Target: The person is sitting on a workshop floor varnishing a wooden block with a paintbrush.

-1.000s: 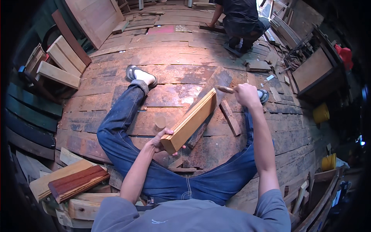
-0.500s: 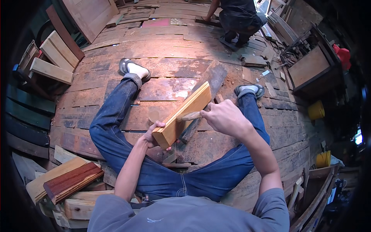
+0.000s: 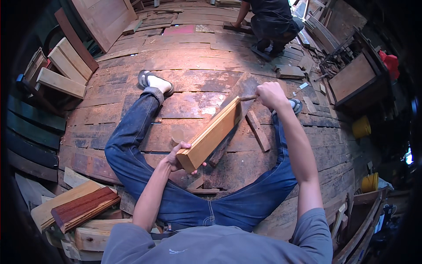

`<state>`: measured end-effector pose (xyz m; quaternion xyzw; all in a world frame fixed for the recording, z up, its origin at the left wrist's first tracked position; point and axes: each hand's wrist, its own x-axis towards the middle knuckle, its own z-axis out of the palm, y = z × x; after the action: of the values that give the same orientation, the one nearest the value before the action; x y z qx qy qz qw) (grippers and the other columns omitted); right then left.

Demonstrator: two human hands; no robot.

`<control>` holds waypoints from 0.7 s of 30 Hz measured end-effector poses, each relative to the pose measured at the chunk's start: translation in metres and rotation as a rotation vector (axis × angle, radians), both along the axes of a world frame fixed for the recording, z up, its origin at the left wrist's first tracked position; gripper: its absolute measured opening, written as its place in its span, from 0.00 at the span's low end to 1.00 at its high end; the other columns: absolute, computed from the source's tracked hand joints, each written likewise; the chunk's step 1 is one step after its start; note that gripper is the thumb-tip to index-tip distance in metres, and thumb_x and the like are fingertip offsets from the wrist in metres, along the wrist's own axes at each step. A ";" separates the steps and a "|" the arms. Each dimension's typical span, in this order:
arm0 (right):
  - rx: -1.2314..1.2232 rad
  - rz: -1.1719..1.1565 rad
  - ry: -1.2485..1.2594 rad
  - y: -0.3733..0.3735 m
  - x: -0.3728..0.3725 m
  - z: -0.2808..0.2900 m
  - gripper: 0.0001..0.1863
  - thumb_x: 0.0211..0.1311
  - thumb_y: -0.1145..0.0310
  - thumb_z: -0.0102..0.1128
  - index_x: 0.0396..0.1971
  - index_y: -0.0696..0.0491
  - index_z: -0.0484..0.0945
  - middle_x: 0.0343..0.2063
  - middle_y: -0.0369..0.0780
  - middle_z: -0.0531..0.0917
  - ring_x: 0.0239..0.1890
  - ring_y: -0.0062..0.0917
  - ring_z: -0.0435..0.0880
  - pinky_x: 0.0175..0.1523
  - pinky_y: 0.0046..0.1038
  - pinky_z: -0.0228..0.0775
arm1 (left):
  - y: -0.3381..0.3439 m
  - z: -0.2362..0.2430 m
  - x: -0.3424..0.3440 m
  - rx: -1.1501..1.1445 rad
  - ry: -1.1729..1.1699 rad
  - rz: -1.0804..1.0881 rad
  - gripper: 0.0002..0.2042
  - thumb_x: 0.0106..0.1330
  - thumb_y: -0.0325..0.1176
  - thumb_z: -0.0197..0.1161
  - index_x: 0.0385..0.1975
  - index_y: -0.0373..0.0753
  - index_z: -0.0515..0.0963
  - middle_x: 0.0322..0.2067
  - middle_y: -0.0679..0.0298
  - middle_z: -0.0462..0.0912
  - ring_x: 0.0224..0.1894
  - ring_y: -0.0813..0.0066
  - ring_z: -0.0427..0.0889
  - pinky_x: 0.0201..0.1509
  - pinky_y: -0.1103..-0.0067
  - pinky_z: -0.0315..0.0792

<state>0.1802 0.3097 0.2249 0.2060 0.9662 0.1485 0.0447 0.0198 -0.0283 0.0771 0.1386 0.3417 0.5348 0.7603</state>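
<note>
A yellowish wooden board point(image 3: 210, 141) with a moulded, grooved edge slants up and away between my legs. My left hand point(image 3: 176, 161) grips its near end, thumb on the upper edge and fingertips showing beneath. In my right hand point(image 3: 271, 95) is a slim brush point(image 3: 249, 97) with a wooden handle, closed in the fingers. The brush's tip meets the board's far end; its bristles are hard to make out. Below the board lies a dark plank point(image 3: 218, 155), partly hidden by it.
A short wood block point(image 3: 258, 131) lies right of the board. A reddish-brown board point(image 3: 85, 209) tops a wood pile at the near left. Pale boards point(image 3: 61, 82) lean farther left. Another person point(image 3: 273, 24) crouches at the far right. Yellow buckets point(image 3: 361, 126) stand right.
My right hand has moved away from me and rightward with the brush, from the middle of the board's face to its far end. The left hand keeps its grip; the board has turned slightly.
</note>
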 end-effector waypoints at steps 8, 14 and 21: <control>0.006 0.139 0.050 -0.051 -0.010 -0.005 0.07 0.49 0.71 0.54 0.18 0.52 0.82 0.21 0.44 0.83 0.29 0.36 0.85 0.33 0.36 0.74 | -0.004 -0.013 -0.012 -0.035 0.008 -0.059 0.41 0.54 0.55 0.56 0.65 0.37 0.56 0.49 0.41 0.74 0.45 0.53 0.80 0.35 0.62 0.79; -0.153 0.313 0.177 -0.086 0.006 -0.001 0.04 0.45 0.69 0.57 0.19 0.52 0.79 0.20 0.44 0.80 0.29 0.38 0.81 0.34 0.40 0.72 | -0.008 -0.004 -0.006 -0.100 -0.167 -0.006 0.39 0.52 0.55 0.61 0.61 0.38 0.61 0.47 0.51 0.73 0.50 0.54 0.78 0.38 0.59 0.77; -0.791 0.179 0.096 -0.041 0.013 0.033 0.13 0.49 0.74 0.61 0.36 0.59 0.83 0.15 0.46 0.78 0.17 0.22 0.77 0.26 0.26 0.66 | -0.004 -0.004 -0.004 -0.130 -0.006 -0.063 0.39 0.52 0.57 0.61 0.59 0.37 0.62 0.43 0.46 0.80 0.40 0.56 0.83 0.35 0.63 0.77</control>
<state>0.1937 0.2689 0.2580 0.0949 0.9638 -0.2413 0.0623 0.0162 -0.0321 0.0729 0.0979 0.3687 0.4876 0.7853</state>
